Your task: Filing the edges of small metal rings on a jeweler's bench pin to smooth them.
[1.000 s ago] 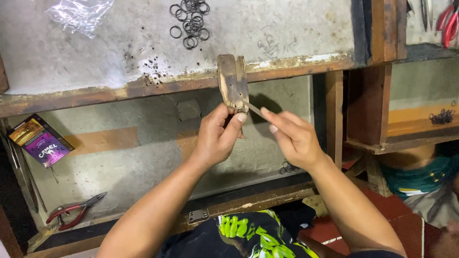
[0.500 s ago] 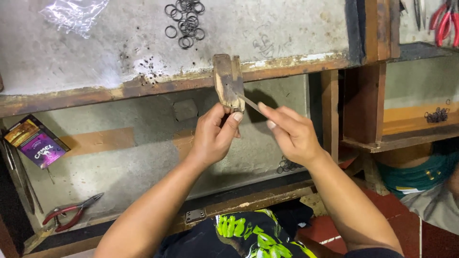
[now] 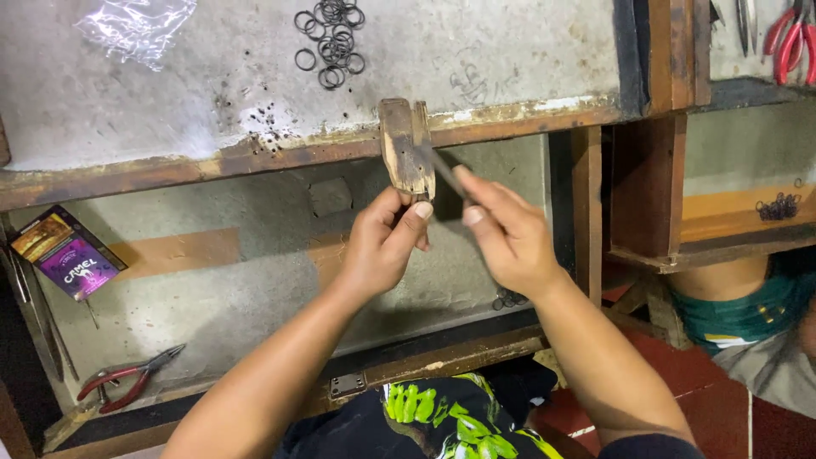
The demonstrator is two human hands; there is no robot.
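A worn wooden peg (image 3: 405, 146) sticks out from the front edge of the workbench (image 3: 212, 166). My left hand (image 3: 384, 245) is pinched just below the peg's tip, fingers closed on something too small to make out. My right hand (image 3: 503, 229) grips a thin dark file (image 3: 444, 168) that lies slanted across the peg's lower end. The two hands nearly touch.
Several dark metal rings (image 3: 330, 41) and a clear plastic bag (image 3: 136, 27) lie on the bench top. A small purple and yellow box (image 3: 68, 253) and red-handled pliers (image 3: 127, 384) rest in the tray below. More red pliers (image 3: 789, 38) sit at top right, a wooden post (image 3: 586, 212) stands right.
My right hand has slid the file slightly along the peg; the left hand stays pinched under the peg's tip. The view has shifted a little.
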